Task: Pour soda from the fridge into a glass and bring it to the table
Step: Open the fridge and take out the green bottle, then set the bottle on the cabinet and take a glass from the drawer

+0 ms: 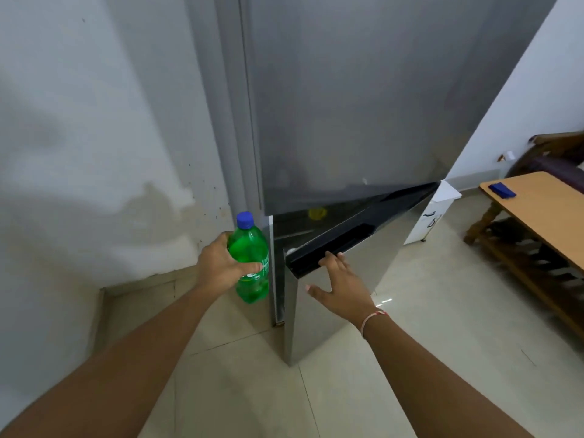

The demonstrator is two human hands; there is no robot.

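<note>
Head view: green soda bottle [251,260], capped, upright, gripped around its middle by left hand [221,263] beside fridge. Right hand [339,281], fingers spread, rests on ajar lower fridge door [363,279]. Step: closing. Next: carry to table [537,210].

We see the left hand [221,263] gripping a green soda bottle [251,260] with a blue cap [245,220], upright, just left of the grey fridge [347,105]. Upper door closed. Lower door [331,298] stands ajar, swung toward us; something yellow [317,213] is visible in the gap, too blurred to identify. Right hand [341,282] lies flat on the lower door's front, fingertips at the dark recessed handle [331,248], thumb spread. Thin band [373,319] on the right wrist. Wooden bench [537,210] at right carries a blue object [502,190]. White appliance [433,216] beside the fridge. Tiled floor [410,343], stained wall [94,153] at left.
</note>
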